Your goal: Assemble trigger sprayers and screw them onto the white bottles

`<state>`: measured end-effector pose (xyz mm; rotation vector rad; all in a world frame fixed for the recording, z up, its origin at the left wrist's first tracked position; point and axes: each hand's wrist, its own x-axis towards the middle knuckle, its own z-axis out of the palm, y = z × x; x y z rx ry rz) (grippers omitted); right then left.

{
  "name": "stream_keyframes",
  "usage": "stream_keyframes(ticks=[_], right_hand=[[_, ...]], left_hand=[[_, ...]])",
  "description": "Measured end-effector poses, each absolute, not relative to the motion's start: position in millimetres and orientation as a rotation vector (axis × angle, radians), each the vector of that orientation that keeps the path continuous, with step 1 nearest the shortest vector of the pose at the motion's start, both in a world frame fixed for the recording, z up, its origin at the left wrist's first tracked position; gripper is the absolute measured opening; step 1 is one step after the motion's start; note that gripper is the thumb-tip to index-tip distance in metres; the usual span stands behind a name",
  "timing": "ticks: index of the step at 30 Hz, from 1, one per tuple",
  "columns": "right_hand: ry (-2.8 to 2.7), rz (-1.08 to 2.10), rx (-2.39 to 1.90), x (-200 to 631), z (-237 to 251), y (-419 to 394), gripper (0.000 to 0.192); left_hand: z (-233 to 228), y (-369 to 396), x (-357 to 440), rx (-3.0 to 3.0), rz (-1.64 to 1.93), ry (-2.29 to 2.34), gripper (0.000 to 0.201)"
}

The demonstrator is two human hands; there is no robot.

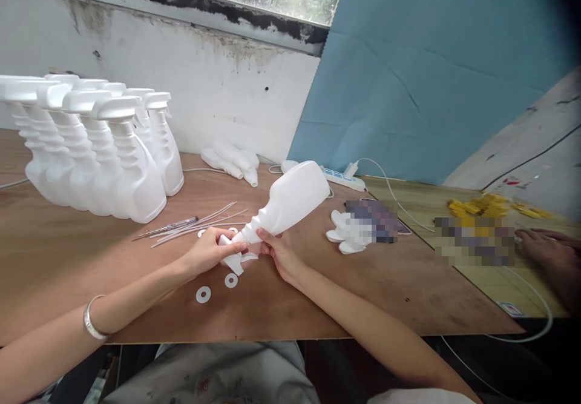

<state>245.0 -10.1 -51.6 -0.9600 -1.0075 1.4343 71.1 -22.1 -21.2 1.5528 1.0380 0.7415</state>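
A white plastic spray bottle (299,195) is tilted neck-down over the table, its base pointing up to the right. My right hand (282,257) is closed around its neck area. With fingers wrapped round it, my left hand (209,251) grips a white trigger spray head (233,262) at the bottle's mouth. Whether the two parts are joined is hidden by my fingers. Flat white rings lie close by, one washer (204,295) and another washer (231,280) in front of my hands. Thin white tubes (200,225) lie left of my hands, beside a slim pointed tool (166,228).
Rows of white spray bottles with heads (140,180) stand at the left. Several headless bottles (233,158) lie by the wall. White plastic pieces (349,234), a phone (403,228) and a power strip (342,178) are at right. Another person's hand (547,246) rests near yellow pieces (481,204).
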Motion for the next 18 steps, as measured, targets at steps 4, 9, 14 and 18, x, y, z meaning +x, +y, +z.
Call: stream_keyframes(ticks=[4,9,14,18], right_hand=[[-1.006,1.422,-1.031,242.2,-49.8,-12.3,0.028],[-1.099,1.523,-0.981,239.6,-49.7,-14.5,0.036],[-1.13,1.515,-0.745,238.8,-47.5,-17.8,0.048],[-1.488,1.222,-0.848,242.2,-53.6,-22.9,0.033]], left_hand=[[-26.5,-16.1,69.7,1.66,0.67,1.087,0.039],[-33.0,-15.0,72.3,1.41,0.597,0.916,0.034],[-26.8,-21.7,71.1,0.918,0.648,0.674,0.034],[-22.6,-24.6,67.5,0.764,0.629,0.444,0.033]])
